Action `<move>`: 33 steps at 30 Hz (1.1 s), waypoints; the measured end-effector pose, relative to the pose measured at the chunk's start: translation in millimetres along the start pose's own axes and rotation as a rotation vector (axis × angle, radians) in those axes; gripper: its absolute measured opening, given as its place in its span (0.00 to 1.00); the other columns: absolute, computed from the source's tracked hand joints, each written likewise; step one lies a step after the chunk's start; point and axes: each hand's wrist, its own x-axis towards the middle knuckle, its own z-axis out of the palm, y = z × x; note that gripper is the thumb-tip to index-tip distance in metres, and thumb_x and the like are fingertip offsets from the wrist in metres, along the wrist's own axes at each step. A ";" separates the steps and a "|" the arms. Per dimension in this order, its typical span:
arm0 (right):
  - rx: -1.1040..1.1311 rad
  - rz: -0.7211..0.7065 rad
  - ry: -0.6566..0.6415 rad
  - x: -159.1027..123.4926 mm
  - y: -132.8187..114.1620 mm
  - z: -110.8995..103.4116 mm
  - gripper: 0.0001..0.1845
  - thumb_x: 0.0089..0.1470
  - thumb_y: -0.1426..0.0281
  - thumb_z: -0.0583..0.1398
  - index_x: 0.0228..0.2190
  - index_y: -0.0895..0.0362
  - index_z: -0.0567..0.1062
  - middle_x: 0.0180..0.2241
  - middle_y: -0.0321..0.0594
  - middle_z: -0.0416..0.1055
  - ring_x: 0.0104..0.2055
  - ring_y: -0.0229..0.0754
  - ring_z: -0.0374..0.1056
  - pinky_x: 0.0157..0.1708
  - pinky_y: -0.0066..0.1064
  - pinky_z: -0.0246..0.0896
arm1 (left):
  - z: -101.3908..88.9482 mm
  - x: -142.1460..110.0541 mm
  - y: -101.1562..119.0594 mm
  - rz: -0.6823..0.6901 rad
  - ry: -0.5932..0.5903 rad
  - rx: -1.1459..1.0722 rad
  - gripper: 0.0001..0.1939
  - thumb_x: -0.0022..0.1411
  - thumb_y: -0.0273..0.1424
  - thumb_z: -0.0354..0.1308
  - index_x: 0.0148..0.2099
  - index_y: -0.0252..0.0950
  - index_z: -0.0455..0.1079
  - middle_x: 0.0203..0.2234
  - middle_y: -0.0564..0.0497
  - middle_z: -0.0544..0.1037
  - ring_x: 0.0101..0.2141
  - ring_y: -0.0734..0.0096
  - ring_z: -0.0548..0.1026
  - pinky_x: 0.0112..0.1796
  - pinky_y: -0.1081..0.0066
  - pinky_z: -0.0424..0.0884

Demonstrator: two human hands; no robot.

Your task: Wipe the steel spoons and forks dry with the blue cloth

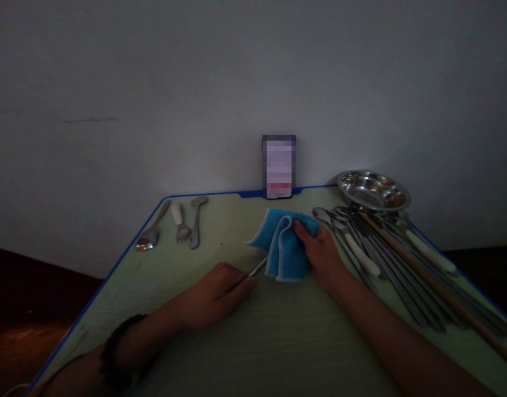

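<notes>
My left hand (222, 295) is closed round the thin metal handle (258, 267) of a utensil. The handle's far end goes under a blue cloth (284, 248) with pale edging, so the kind of utensil is hidden. Thumb on top, my right hand (322, 251) grips the folded cloth around that covered end. Both hands are above the middle of the table. To the left lie a spoon (147, 239), a fork with a white handle (177, 214) and another spoon (196, 223), its bowl toward the wall.
A pile of metal cutlery (396, 275), with white-handled pieces and a long wooden stick (427, 275), lies right of my right hand. Behind it a steel bowl (373, 190) leans tilted. A phone (279, 168) stands against the wall at the blue-edged table's (232, 220) back.
</notes>
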 end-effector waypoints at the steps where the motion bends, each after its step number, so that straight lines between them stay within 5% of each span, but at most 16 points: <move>1: -0.014 -0.002 0.003 0.0 0.1 0.0 0.16 0.44 0.54 0.61 0.26 0.54 0.72 0.21 0.32 0.70 0.23 0.37 0.64 0.26 0.29 0.59 | -0.4 0.2 0.8 0.002 0.002 -0.006 0.22 0.66 0.36 0.38 0.22 0.34 0.59 0.15 0.58 0.60 0.18 0.79 0.60 0.23 0.77 0.59; 9: -0.390 -0.123 0.088 -0.4 -2.5 -1.9 0.25 0.47 0.49 0.54 0.14 0.54 0.59 0.13 0.29 0.54 0.18 0.34 0.51 0.19 0.28 0.46 | 2.1 -1.0 -0.4 -0.130 -0.024 -0.291 0.24 0.65 0.40 0.38 0.20 0.34 0.57 0.13 0.58 0.58 0.16 0.80 0.59 0.18 0.79 0.57; 14: -0.518 -0.105 0.029 0.6 -9.3 -3.6 0.24 0.46 0.50 0.56 0.14 0.55 0.63 0.14 0.31 0.59 0.19 0.35 0.55 0.21 0.28 0.50 | 2.9 -1.7 -2.1 -0.176 -0.031 -0.322 0.25 0.65 0.43 0.39 0.20 0.34 0.57 0.13 0.57 0.61 0.16 0.80 0.60 0.19 0.79 0.57; 19: -0.367 -0.053 -0.081 -1.1 -11.0 -3.1 0.18 0.43 0.53 0.60 0.25 0.56 0.72 0.24 0.35 0.71 0.27 0.39 0.66 0.29 0.31 0.59 | 2.6 -1.5 -2.1 -0.074 0.001 -0.213 0.24 0.66 0.39 0.38 0.21 0.34 0.57 0.14 0.58 0.58 0.16 0.80 0.58 0.20 0.79 0.56; 25: -0.172 0.047 -0.129 -6.5 -9.5 -1.0 0.17 0.39 0.57 0.64 0.29 0.54 0.73 0.27 0.34 0.74 0.28 0.39 0.68 0.30 0.32 0.62 | 1.9 0.9 -0.8 0.011 0.019 -0.125 0.22 0.66 0.37 0.38 0.22 0.34 0.57 0.15 0.59 0.57 0.17 0.80 0.59 0.22 0.77 0.57; 33: 0.231 0.121 0.098 1.3 -4.3 4.7 0.18 0.46 0.53 0.58 0.37 0.50 0.72 0.35 0.35 0.75 0.37 0.44 0.70 0.35 0.36 0.65 | 1.8 0.2 2.8 -0.052 0.085 -0.276 0.19 0.65 0.39 0.39 0.26 0.35 0.58 0.18 0.58 0.63 0.20 0.78 0.62 0.23 0.77 0.59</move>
